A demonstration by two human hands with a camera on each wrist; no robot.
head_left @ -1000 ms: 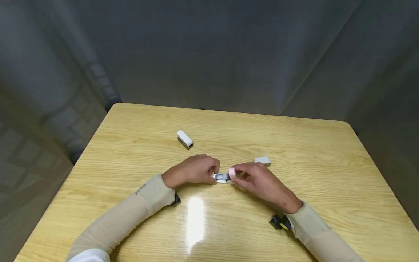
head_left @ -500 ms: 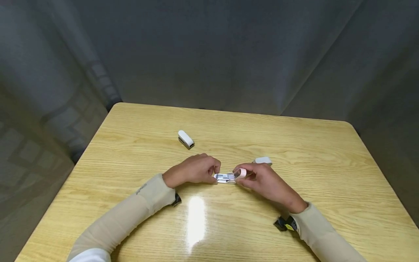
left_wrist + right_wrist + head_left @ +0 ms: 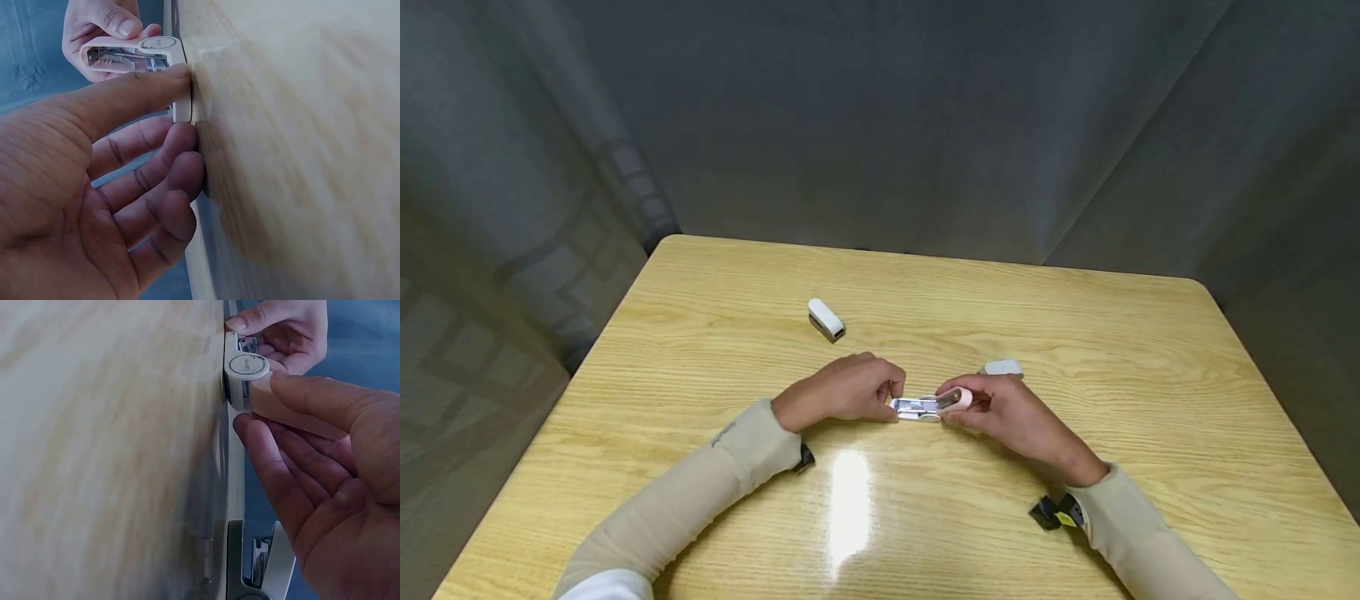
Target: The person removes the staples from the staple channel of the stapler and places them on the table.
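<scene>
A small white stapler (image 3: 826, 319) lies closed at the far left of your light wooden table (image 3: 1150, 400). Your left hand (image 3: 842, 390) pinches the near end of the opened pink-and-white stapler (image 3: 928, 405) at the table's centre, pinning its base down. Your right hand (image 3: 1007, 412) grips the pink top cover, swung back to expose the metal staple channel. Another white stapler (image 3: 1002, 367) rests just behind that hand. The step appears to be loading; next, keep the base steady while working the channel.
</scene>
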